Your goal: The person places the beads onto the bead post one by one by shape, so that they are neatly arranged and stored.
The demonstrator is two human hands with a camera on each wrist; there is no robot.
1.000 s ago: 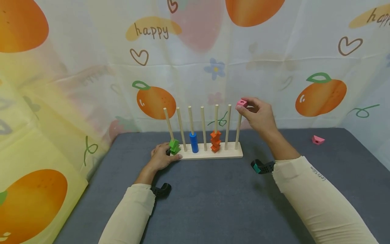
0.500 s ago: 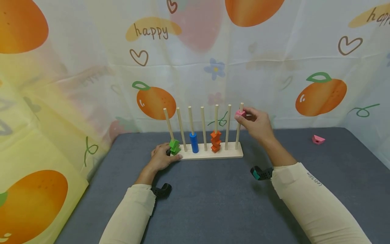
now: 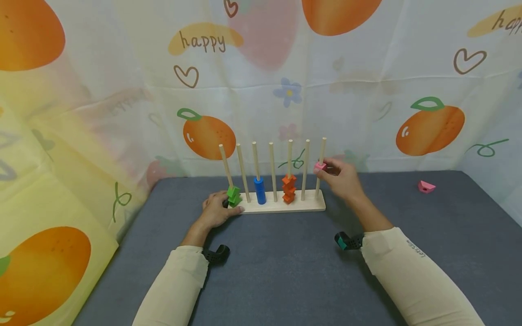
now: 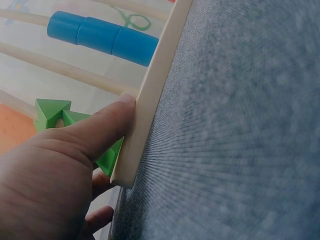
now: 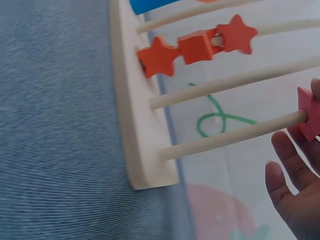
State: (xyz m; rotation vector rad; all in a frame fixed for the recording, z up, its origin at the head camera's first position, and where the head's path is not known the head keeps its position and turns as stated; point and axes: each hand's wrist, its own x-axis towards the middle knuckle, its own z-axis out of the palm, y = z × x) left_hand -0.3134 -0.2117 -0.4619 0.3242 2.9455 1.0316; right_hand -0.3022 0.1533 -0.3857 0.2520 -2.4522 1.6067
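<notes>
In the head view a wooden peg board [image 3: 281,207] stands on the table with a row of upright pegs. My left hand [image 3: 216,209] grips its left end, the thumb lying along the front in the left wrist view. Beside that hand, green triangular blocks [image 3: 234,196] sit on the leftmost peg. My right hand [image 3: 343,179] pinches a pink block [image 3: 320,166], which is threaded on the rightmost peg [image 5: 235,135] partway down, above the base. Blue cylinders [image 4: 102,36] and orange star-shaped blocks [image 5: 159,56] are stacked on two other pegs.
Another pink block [image 3: 426,186] lies on the grey table [image 3: 281,271] to the far right, apart from the board. Directly behind the table hangs a printed cloth [image 3: 346,90] with oranges and hearts.
My right hand has brought the pink block from the top of the rightmost peg down onto it, lower along the rod. The left hand has stayed on the board.
</notes>
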